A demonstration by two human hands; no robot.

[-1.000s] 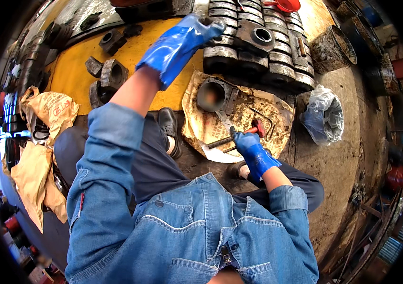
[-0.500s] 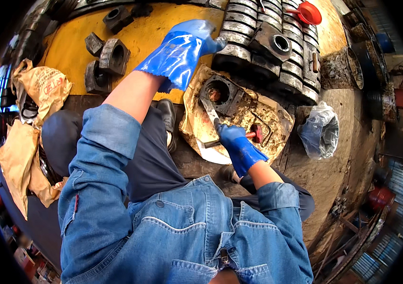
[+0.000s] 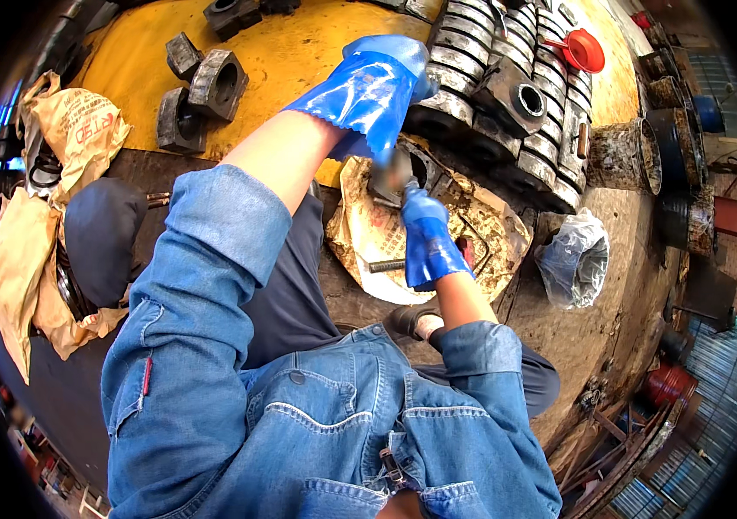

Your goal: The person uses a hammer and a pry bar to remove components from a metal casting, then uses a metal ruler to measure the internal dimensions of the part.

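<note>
My left hand (image 3: 390, 73), in a blue rubber glove, reaches forward to the left edge of a stack of dark metal blocks (image 3: 450, 73); its fingers are mostly hidden behind the glove. My right hand (image 3: 426, 221), also gloved in blue, is closed around a flat hand tool (image 3: 399, 171), whose head is motion-blurred. The tool is over a dark metal block with a round hole (image 3: 429, 173), partly covered by the left glove's cuff. That block lies on a greasy paper sack (image 3: 355, 229). Beside and partly under my right hand lies a red-headed hammer (image 3: 387, 265), near a bent hex key (image 3: 487, 251).
Several loose metal blocks (image 3: 218, 85) lie on the yellow sheet (image 3: 139, 56) at the left. A red scoop-shaped vessel (image 3: 583, 50) rests atop the stack. To the right are a grimy bucket (image 3: 624, 157) and a plastic-lined container (image 3: 574, 261). Torn paper bags (image 3: 83, 134) sit at the far left.
My left hand has shifted slightly right along the stack. My right hand has moved up with the tool, which now sweeps over the holed block; the hammer's handle has come free of the hand.
</note>
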